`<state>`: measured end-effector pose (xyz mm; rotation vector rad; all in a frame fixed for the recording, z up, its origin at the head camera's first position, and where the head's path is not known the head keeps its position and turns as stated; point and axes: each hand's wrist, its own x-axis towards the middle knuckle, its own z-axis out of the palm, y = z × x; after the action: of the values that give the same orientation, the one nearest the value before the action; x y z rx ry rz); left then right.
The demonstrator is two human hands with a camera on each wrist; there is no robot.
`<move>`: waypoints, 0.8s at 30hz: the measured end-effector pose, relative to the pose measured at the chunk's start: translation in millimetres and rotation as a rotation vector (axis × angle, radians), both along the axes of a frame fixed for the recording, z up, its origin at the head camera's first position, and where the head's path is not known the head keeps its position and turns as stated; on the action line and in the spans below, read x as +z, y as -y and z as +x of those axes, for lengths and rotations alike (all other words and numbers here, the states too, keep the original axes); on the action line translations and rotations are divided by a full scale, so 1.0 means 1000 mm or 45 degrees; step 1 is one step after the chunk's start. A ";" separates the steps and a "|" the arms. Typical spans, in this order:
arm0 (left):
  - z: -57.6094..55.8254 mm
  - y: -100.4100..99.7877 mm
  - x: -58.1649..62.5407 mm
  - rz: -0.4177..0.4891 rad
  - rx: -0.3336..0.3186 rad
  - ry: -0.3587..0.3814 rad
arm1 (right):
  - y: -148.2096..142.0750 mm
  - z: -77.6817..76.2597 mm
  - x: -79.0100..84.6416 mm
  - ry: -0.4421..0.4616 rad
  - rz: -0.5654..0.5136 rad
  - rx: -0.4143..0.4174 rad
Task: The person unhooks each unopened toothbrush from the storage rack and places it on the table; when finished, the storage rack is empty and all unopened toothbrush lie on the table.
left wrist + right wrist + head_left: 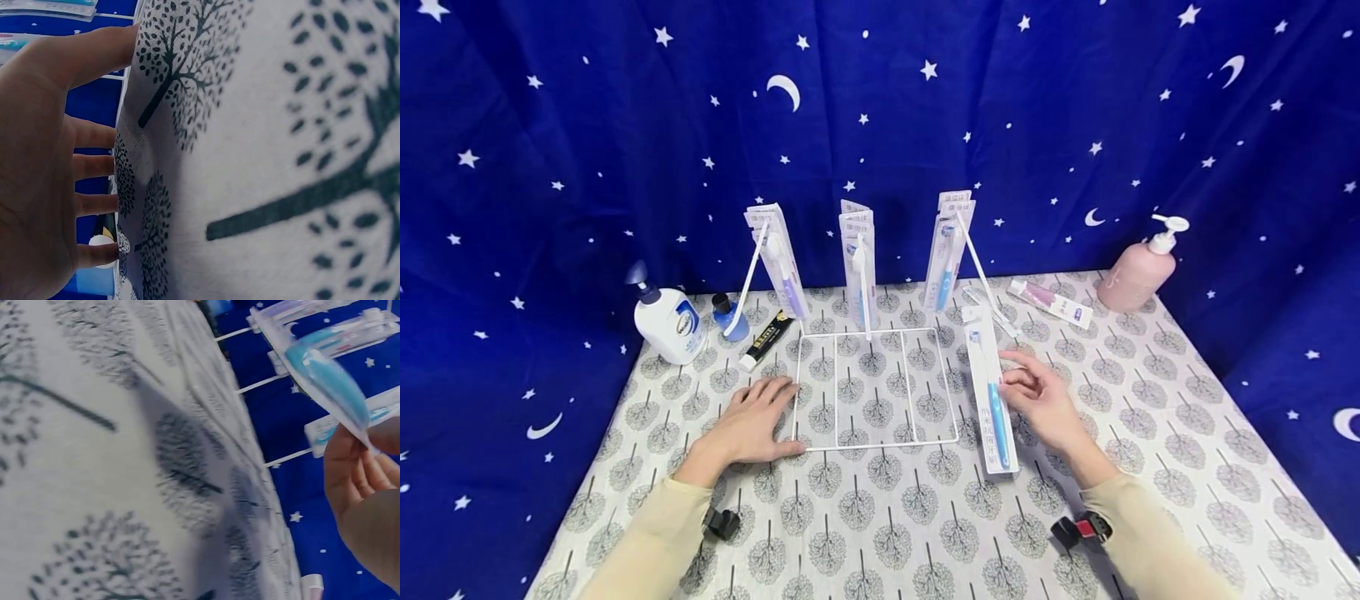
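Observation:
My right hand [1040, 398] pinches the edge of a packaged toothbrush [997, 425] with a blue handle, held upright at the right of a white wire rack [880, 446]. In the right wrist view, thumb and fingers meet at the edge of this clear pack [331, 381]. My left hand [756, 423] lies with fingers spread on the table at the rack's left side, thumb at its front corner. Three rows of packaged toothbrushes hang on the rack's arms: a left row [784, 271] with a purple handle in front, a middle row [860, 275] and a right row [946, 258].
At the left stand a white pump bottle [672, 327] and a blue bottle [730, 321], beside a black toothpaste tube [767, 340]. A white and pink tube [1051, 302] and a pink pump bottle [1137, 275] are at the back right. A starry blue curtain [880, 125] hangs behind the table.

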<state>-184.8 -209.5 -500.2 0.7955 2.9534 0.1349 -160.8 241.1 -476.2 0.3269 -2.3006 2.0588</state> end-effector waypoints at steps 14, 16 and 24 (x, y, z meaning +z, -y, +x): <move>0.001 0.000 0.002 0.004 0.005 0.009 | 0.012 -0.005 -0.015 0.256 0.400 -0.058; 0.001 0.000 0.001 0.010 0.002 0.005 | 0.012 -0.006 -0.016 0.287 0.427 -0.033; 0.000 -0.001 0.000 0.011 -0.006 -0.015 | 0.012 -0.010 -0.021 0.338 0.493 -0.008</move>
<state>-184.5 -209.0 -500.0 0.8070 2.9634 0.1428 -170.4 229.5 -496.9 0.0555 -2.8518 1.7316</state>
